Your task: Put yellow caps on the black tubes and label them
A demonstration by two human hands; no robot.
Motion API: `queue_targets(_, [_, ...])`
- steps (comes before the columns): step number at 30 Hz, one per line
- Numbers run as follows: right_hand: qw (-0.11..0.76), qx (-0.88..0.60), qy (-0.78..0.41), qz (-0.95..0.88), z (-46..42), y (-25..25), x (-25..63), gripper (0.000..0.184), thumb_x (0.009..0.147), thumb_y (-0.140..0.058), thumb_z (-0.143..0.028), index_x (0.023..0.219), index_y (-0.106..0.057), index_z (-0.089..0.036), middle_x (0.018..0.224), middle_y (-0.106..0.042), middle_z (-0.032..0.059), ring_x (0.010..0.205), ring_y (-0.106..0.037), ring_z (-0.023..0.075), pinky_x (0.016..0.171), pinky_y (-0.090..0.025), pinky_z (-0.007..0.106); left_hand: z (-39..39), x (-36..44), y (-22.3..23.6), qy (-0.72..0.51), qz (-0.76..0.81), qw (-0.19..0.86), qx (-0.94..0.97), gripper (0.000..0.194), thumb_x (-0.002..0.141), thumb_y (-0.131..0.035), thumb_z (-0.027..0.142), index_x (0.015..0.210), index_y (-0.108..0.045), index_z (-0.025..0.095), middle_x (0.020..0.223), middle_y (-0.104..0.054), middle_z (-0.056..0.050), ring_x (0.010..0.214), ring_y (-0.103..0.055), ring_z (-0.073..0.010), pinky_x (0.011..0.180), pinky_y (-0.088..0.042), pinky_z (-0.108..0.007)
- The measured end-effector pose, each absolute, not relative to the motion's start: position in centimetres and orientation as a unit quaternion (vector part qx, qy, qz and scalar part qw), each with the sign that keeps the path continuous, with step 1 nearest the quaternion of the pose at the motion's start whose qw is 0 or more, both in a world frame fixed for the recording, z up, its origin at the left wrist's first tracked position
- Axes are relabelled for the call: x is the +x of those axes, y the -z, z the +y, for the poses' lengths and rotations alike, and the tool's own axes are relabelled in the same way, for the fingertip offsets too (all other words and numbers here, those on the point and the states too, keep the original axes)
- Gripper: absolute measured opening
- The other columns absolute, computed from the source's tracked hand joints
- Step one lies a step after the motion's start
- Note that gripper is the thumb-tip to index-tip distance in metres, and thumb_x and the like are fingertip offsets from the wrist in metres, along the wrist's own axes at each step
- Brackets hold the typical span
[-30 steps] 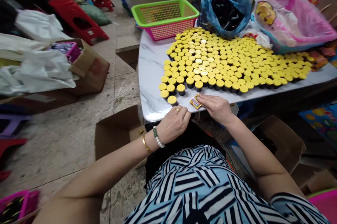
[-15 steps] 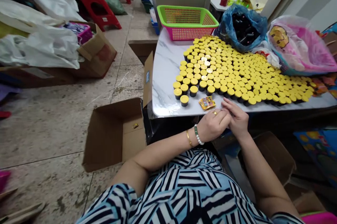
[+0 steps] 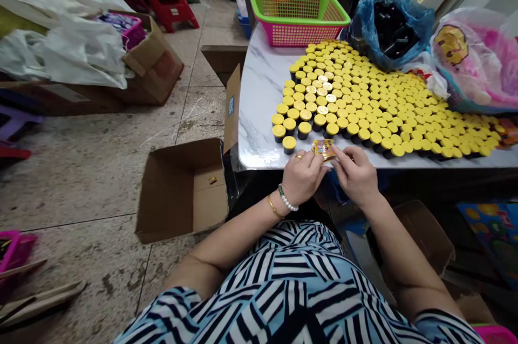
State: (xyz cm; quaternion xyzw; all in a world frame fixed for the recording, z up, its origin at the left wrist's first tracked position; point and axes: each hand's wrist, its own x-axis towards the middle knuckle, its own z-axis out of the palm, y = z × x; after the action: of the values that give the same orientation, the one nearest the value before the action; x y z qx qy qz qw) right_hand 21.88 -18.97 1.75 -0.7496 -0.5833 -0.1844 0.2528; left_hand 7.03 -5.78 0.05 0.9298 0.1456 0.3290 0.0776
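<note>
A small stack of yellow, colourfully printed cards or labels (image 3: 323, 148) lies at the table's front edge. My left hand (image 3: 301, 176), with a bracelet and ring, curls its fingers together at the stack's near left edge. From the other side, my right hand (image 3: 358, 176) pinches the stack's right edge between bent fingers and thumb. Whether a single piece is lifted between them is too small to tell. Just beyond stand many small black tubs with yellow lids (image 3: 364, 101), packed close together. One tub (image 3: 288, 144) stands a little apart, left of the stack.
On the white marbled table (image 3: 259, 90) a green and pink basket (image 3: 299, 15) stands at the back. A blue bag of black items (image 3: 390, 28) and a clear bag with pink contents (image 3: 477, 58) sit at right. An open cardboard box (image 3: 182, 193), holding a tiny item, is on the floor at left.
Both hands have moved left onto the stack of printed cards; before, they met just to its right. The view has shifted slightly downward.
</note>
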Motion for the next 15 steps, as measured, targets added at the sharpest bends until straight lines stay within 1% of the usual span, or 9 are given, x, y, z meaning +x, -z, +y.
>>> queue_targets(3, [0.232, -0.753, 0.18, -0.589, -17.3, -0.3, 22.5, 0.034, 0.101, -0.057, -0.028, 0.132, -0.069, -0.026, 0.099, -0.068, 0.0079, 0.087, -0.063, 0.0185, 0.073, -0.053, 0.027, -5.3, 7.6, -0.2, -0.31, 0.152, 0.107, 0.933, 0.033, 0.104, -0.044, 0.038, 0.09, -0.064, 0.016, 0.086, -0.063, -0.01, 0.088, -0.056, -0.0244, 0.078, -0.045, -0.037])
queue_targets(6, [0.218, -0.729, 0.225, -0.609, -17.0, 0.7, 23.2, 0.029, 0.099, -0.059, -0.025, 0.125, -0.072, -0.024, 0.092, -0.07, 0.0077, 0.083, -0.063, 0.0189, 0.074, -0.05, 0.028, -4.9, 8.2, -0.2, -0.3, 0.165, 0.108, 0.933, 0.033, 0.105, -0.042, 0.034, 0.086, -0.062, 0.016, 0.086, -0.062, -0.01, 0.087, -0.055, -0.0239, 0.077, -0.045, -0.036])
queue_targets(10, [0.192, -0.704, 0.288, -0.62, -17.1, 1.0, 23.6, 0.022, 0.099, -0.058, -0.026, 0.112, -0.074, -0.021, 0.085, -0.07, 0.0086, 0.078, -0.062, 0.0194, 0.073, -0.05, 0.03, -4.7, 8.2, 0.2, -0.32, 0.162, 0.125, 0.925, 0.03, 0.104, -0.046, 0.034, 0.085, -0.061, 0.016, 0.085, -0.062, -0.01, 0.088, -0.056, -0.0237, 0.077, -0.045, -0.036])
queue_targets(12, [0.194, -0.708, 0.308, -0.605, -17.2, 0.8, 23.6, 0.02, 0.099, -0.057, -0.028, 0.103, -0.075, -0.021, 0.085, -0.07, 0.0091, 0.078, -0.062, 0.0195, 0.072, -0.051, 0.031, -5.1, 7.6, 0.1, -0.341, 0.155, 0.175, 0.911, 0.026, 0.103, -0.049, 0.034, 0.086, -0.061, 0.017, 0.084, -0.062, -0.008, 0.087, -0.057, -0.0222, 0.078, -0.047, -0.036])
queue_targets(13, [0.199, -0.71, 0.314, -0.599, -17.3, 0.6, 23.6, 0.019, 0.098, -0.058, -0.028, 0.101, -0.075, -0.021, 0.086, -0.07, 0.0093, 0.078, -0.063, 0.0196, 0.072, -0.051, 0.032, -5.3, 7.1, 0.0, -0.352, 0.156, 0.219, 0.897, 0.024, 0.102, -0.052, 0.035, 0.088, -0.061, 0.017, 0.083, -0.063, -0.007, 0.084, -0.057, -0.0204, 0.078, -0.048, -0.034])
queue_targets(15, [0.212, -0.703, 0.318, -0.6, -17.8, 0.0, 23.2, 0.016, 0.097, -0.061, -0.027, 0.103, -0.075, -0.021, 0.086, -0.07, 0.0093, 0.078, -0.063, 0.0197, 0.072, -0.051, 0.033, -5.9, 5.7, -0.5, -0.361, 0.173, 0.35, 0.847, 0.023, 0.098, -0.06, 0.039, 0.094, -0.06, 0.017, 0.079, -0.063, -0.003, 0.073, -0.056, -0.015, 0.071, -0.049, -0.029])
